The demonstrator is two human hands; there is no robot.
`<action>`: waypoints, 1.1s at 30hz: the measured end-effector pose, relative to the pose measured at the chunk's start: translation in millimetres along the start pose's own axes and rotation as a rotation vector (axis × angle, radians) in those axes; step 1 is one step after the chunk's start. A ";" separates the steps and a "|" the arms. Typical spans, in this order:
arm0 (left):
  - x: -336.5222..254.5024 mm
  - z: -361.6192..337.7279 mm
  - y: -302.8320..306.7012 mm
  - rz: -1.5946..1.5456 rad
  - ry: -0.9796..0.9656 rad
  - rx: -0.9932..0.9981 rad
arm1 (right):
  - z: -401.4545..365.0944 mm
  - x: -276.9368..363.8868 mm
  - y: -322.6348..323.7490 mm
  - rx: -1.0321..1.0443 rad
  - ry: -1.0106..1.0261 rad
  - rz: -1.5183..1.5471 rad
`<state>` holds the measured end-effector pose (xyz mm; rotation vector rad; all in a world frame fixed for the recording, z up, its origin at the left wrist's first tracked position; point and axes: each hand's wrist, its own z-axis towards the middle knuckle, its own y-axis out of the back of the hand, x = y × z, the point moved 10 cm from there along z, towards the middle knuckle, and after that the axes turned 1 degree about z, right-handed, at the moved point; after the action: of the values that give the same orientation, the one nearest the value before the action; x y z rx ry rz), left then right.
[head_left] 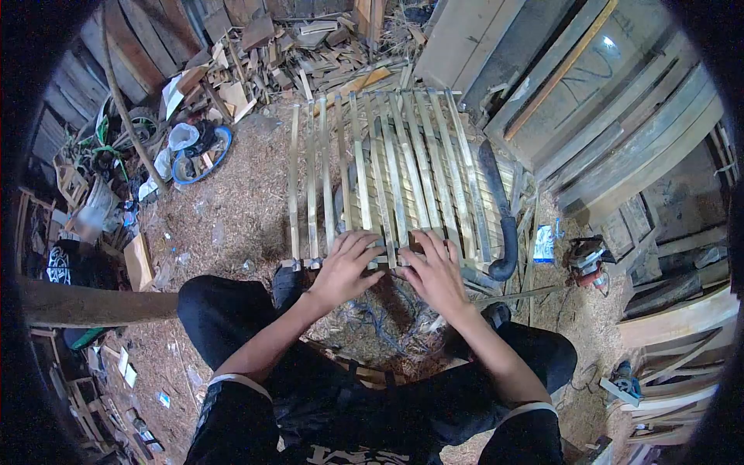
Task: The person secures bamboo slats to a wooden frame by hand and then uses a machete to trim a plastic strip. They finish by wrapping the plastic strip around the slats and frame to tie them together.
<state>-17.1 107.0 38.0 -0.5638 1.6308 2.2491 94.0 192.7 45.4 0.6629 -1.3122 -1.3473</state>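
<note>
Several long, thin wooden slats (358,170) lie side by side, running away from the person across a low support. At their near ends, my left hand (349,267) rests palm down with its fingers spread over the slats. Close beside it on the right, my right hand (431,267) lies over other slat ends, its fingers also apart. The two thumbs are near each other without touching. A dark curved pipe-like piece (505,225) runs along the right side of the slats. What lies under the palms is hidden.
A pile of wood scraps (294,58) lies at the back. A blue basin (225,147) with bags sits at the left. At the right are a red and dark power tool (590,263), a blue and white packet (545,243) and stacked curved boards (682,318). Sawdust covers the floor.
</note>
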 end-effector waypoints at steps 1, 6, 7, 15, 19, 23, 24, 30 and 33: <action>-6.9 0.8 2.8 -0.018 -0.023 -0.024 | 0.3 2.0 2.4 -0.005 0.009 0.003; -29.7 0.6 -5.7 0.001 -0.112 -0.070 | -7.5 3.1 11.9 -0.048 -0.011 -0.076; -33.9 3.4 -6.8 -0.014 -0.124 -0.072 | -12.7 1.8 15.3 -0.045 -0.022 -0.091; -84.9 19.0 -16.1 -0.118 -0.333 -0.086 | -75.3 -6.8 56.4 -0.237 -0.141 -0.137; -107.7 25.2 -19.9 -0.099 -0.408 -0.119 | -94.6 -26.2 88.9 -0.408 -0.205 -0.214; -138.3 19.5 -46.2 -0.093 -0.501 -0.033 | -146.8 -54.1 98.9 -0.543 -0.429 -0.199; -144.5 14.6 -58.2 -0.107 -0.523 -0.020 | -165.2 -63.0 89.8 -0.552 -0.477 -0.187; -166.7 -14.3 -188.4 -0.054 -0.574 0.224 | -299.7 -116.9 6.2 -0.731 -0.790 -0.186; -163.7 -17.9 -245.7 0.036 -0.559 0.289 | -329.7 -131.7 -35.4 -0.652 -0.930 -0.146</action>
<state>242.5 162.7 -92.3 0.1587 1.6158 1.9001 419.0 200.5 -101.7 -0.3910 -1.3782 -2.1881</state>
